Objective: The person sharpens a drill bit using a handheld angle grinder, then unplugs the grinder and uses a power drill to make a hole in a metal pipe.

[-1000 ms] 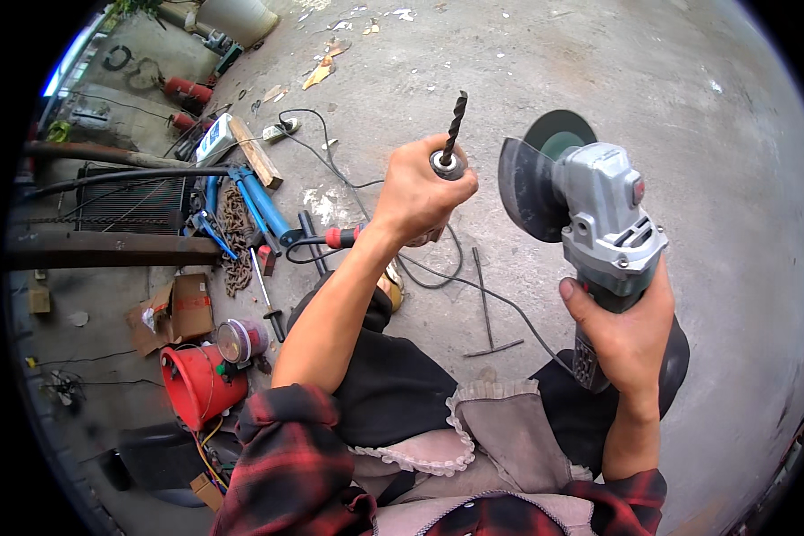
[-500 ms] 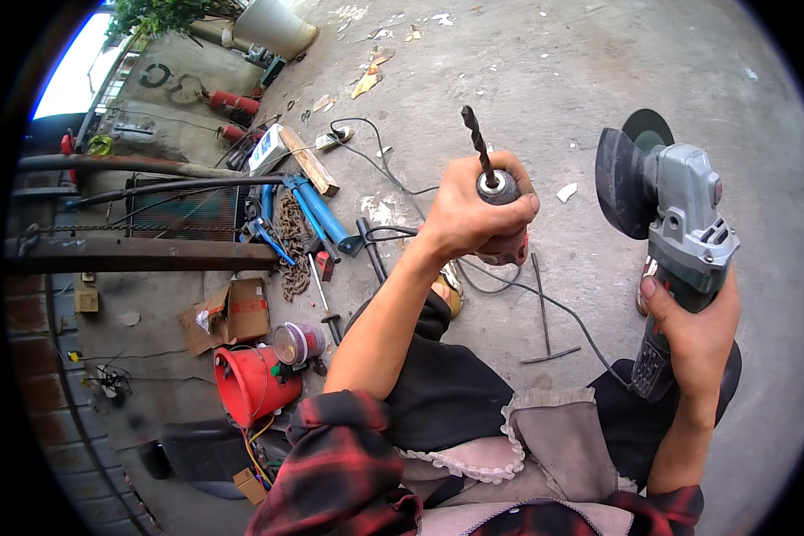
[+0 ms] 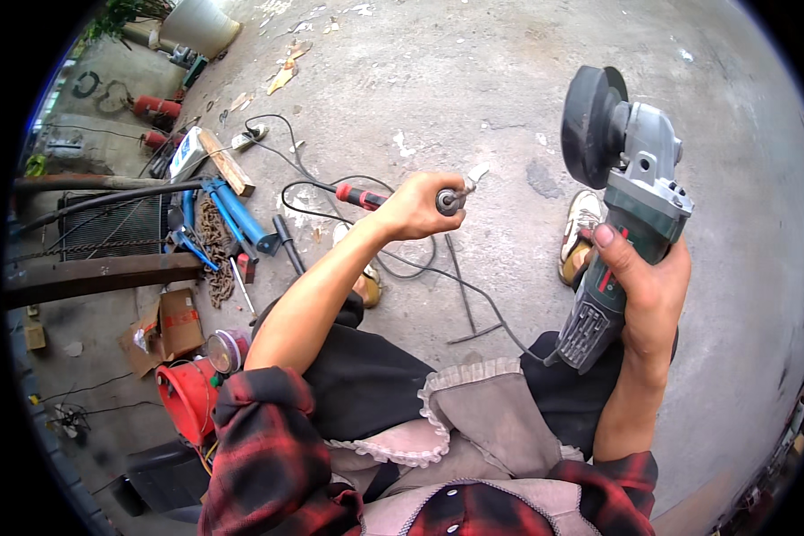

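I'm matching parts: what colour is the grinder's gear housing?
The gear housing is silver-grey; head view shows it.

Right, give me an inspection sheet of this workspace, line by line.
Surface: grey concrete floor, stained, with pale scraps scattered about.
Tools: drill, body mostly covered; angle grinder, held up, its head pointing away from the person.
Clutter: red bucket, cardboard box, rusty chain and wooden block at left; T-shaped rod between the feet.
Hands: left hand wrapped around the drill; right hand around the grinder.
Cables: dark cable loops across the floor to the grinder's rear.
Surroundings: finned grille and red cylinders, left.
Other people: nothing seen.
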`<act>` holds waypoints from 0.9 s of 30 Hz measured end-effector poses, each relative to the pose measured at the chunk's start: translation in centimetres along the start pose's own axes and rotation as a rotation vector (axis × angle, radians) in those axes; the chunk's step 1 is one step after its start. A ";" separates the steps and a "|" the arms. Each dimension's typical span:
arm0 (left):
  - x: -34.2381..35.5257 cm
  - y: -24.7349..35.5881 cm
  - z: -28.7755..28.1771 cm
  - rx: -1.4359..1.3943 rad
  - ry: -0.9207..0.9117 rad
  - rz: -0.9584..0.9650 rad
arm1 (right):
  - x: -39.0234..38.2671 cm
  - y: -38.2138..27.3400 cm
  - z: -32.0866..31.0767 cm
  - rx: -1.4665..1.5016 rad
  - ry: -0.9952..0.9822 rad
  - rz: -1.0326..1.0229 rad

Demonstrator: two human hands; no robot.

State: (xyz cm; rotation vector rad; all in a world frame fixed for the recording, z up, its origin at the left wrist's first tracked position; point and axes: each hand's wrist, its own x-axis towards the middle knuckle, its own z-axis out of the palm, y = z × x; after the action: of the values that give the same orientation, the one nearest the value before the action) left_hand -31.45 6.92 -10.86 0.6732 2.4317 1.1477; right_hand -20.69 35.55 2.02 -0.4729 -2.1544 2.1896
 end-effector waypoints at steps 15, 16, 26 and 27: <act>4.9 -18.1 13.5 0.304 -0.446 0.346 | 0.9 3.2 -5.5 -0.160 0.323 0.073; 5.0 -18.0 13.3 0.329 -0.419 0.366 | 1.1 3.2 -5.4 -0.161 0.333 0.059; 1.6 -18.6 14.0 0.027 0.611 0.041 | 1.6 4.1 -4.5 -0.209 0.339 0.097; 2.0 -18.5 14.8 -0.048 0.779 -0.019 | 1.6 4.3 -4.4 -0.234 0.329 0.097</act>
State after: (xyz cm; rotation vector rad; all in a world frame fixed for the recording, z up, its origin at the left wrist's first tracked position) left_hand -30.37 6.90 -34.60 0.1876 2.9897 1.6884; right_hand -20.32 40.07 -2.43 -0.8959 -2.2462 1.7508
